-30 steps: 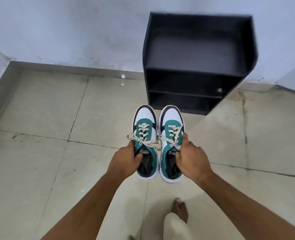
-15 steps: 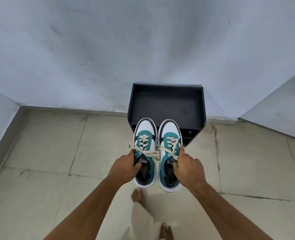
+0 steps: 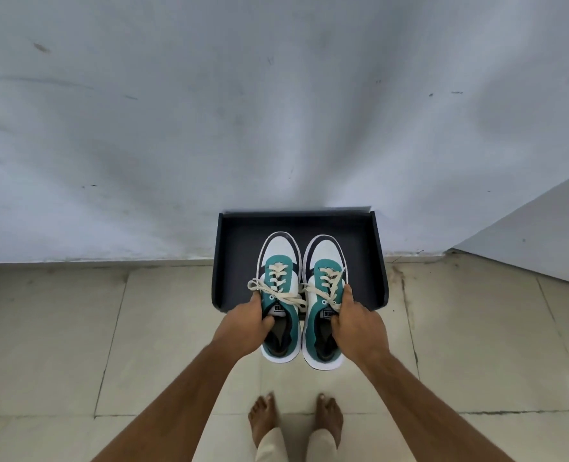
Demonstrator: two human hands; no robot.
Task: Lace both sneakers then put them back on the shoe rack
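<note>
Both laced, the left sneaker (image 3: 279,288) in the left hand (image 3: 244,323) and the right sneaker (image 3: 323,288) in the right hand (image 3: 356,323) — each clamped at the collar — hung over the shoe rack (image 3: 236,248); lowering onto its top, clear of the front edge, seemingly remained.

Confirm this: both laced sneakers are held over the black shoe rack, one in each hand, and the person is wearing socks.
Not quite. The head view shows the feet bare, no socks. The rest holds: the left hand holds the left sneaker and the right hand the right sneaker, both laced, over the black shoe rack.
</note>
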